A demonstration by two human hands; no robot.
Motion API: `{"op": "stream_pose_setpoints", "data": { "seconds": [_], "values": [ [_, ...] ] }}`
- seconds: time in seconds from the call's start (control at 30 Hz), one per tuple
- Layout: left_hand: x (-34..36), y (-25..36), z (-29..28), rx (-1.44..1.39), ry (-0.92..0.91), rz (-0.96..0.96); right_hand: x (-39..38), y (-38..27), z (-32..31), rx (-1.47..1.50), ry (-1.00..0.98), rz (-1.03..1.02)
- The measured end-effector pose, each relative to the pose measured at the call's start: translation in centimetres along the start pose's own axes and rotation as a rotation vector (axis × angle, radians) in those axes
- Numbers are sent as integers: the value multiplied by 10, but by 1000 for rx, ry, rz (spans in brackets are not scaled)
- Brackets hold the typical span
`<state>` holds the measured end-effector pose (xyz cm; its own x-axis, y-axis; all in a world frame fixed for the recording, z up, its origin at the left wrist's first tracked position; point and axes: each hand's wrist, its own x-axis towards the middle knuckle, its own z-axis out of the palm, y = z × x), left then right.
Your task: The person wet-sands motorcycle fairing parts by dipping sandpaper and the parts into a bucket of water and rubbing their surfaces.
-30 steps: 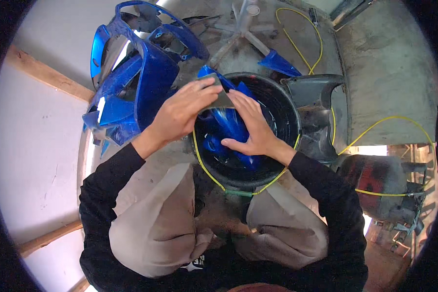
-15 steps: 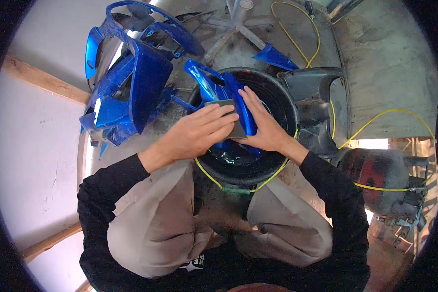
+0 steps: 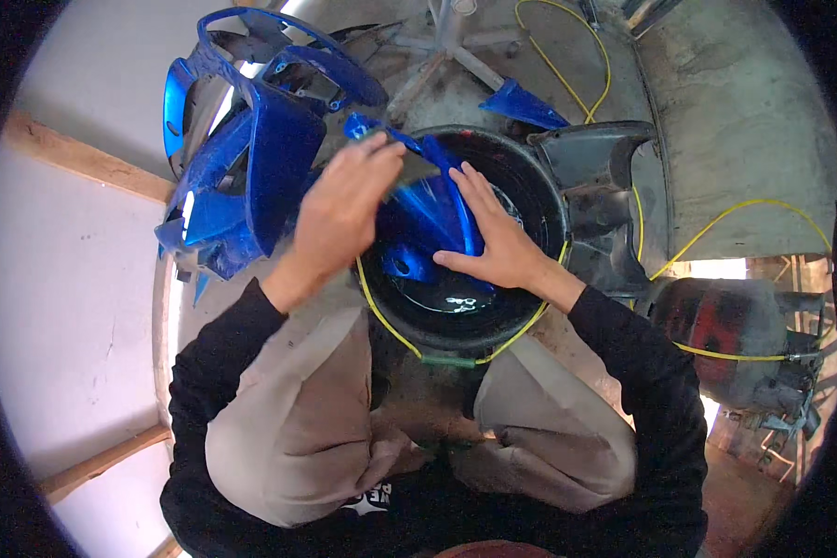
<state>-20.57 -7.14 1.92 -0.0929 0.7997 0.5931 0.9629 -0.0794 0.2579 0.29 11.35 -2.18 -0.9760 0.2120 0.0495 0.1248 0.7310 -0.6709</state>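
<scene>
A glossy blue plastic fairing panel (image 3: pixel 430 212) is tilted over a round black tub (image 3: pixel 521 321), with water (image 3: pixel 442 296) in its bottom. Closed around the panel's right edge is my right hand (image 3: pixel 504 244), thumb on the near side and fingers along the far side. My left hand (image 3: pixel 342 197), slightly blurred, lies over the panel's upper left part. Under its fingers it presses a piece of grey-green sandpaper (image 3: pixel 418 167), mostly covered by the hand.
A large blue fairing (image 3: pixel 288 167) stands at the left by the white wall. Beyond the tub are a small blue piece (image 3: pixel 525 104) and a metal stand base (image 3: pixel 451 51). Black plastic parts (image 3: pixel 600 158), a yellow hose (image 3: pixel 749 206) and a red-and-black tank (image 3: pixel 716 325) lie right.
My left hand has slid up and to the left along the panel with the sandpaper. My right hand keeps its hold, and the panel has turned slightly, baring more of its lower part.
</scene>
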Motion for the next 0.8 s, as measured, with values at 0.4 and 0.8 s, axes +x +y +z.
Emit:
{"op": "stream_pose_setpoints", "data": {
  "seconds": [0.4,0.8],
  "values": [
    [-4,17,6,-41,-44,21,1,3,0,-16,22,-30],
    [-18,8,7,-234,-108,188,0,5,-1,-18,17,-48]
  ]
}}
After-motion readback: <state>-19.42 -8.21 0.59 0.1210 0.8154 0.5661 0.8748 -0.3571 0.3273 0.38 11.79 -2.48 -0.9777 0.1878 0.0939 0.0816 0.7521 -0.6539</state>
